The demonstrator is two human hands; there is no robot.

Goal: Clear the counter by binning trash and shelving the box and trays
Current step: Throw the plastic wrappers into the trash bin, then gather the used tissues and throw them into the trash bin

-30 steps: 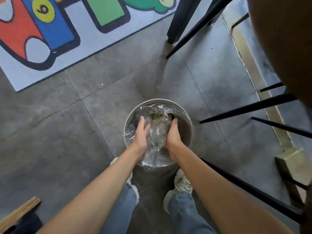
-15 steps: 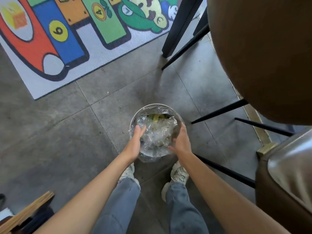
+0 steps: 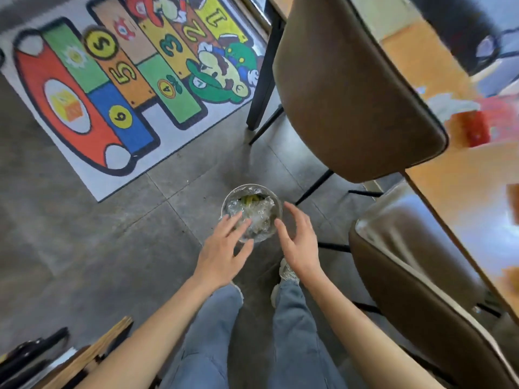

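Note:
A small round bin (image 3: 276, 204) stands on the grey tiled floor just ahead of my feet. Crumpled clear plastic trash (image 3: 258, 217) fills it, with something yellow-green showing at its far side. My left hand (image 3: 223, 249) hovers above the bin's near left rim, fingers spread and empty. My right hand (image 3: 299, 242) hovers at the near right side, also open and empty. Neither hand touches the plastic.
Two brown padded chairs (image 3: 351, 88) (image 3: 427, 276) stand to the right, with thin black legs near the bin. A wooden table (image 3: 463, 175) with blurred red and white items lies far right. A colourful number rug (image 3: 118, 80) covers the floor at upper left.
Both hands have come up out of the bin and let go of the plastic trash, which stays inside. My view has risen, showing the chairs and table.

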